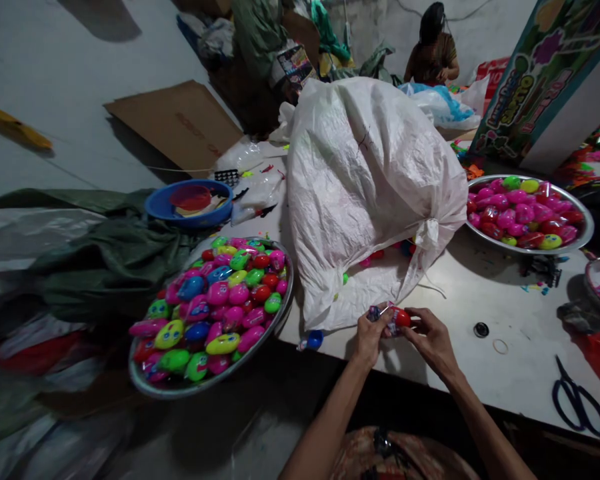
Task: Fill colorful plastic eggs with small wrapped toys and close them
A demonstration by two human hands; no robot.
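Between my two hands, just above the table's front edge, is a red plastic egg (pixel 401 318) with shiny printed wrap around its left part. My left hand (pixel 370 339) is closed on the wrapped end, with a bit of dark, shiny film showing by its fingertips. My right hand (pixel 434 341) pinches the egg's right end between thumb and fingers. A blue egg half (pixel 315 340) lies left of my hands at the table edge. Behind them a big white woven sack (pixel 370 173) lies with its mouth toward me, some coloured pieces showing inside.
To the left, a metal basin (pixel 286 308) is heaped with wrapped coloured eggs; another basin (pixel 586 223) stands at the right. Scissors (pixel 577 400), a black ring (pixel 481 330) and a rubber band (pixel 500 346) lie on the right. A blue tub (pixel 153 208) stands back left. Another person (pixel 433 50) sits behind.
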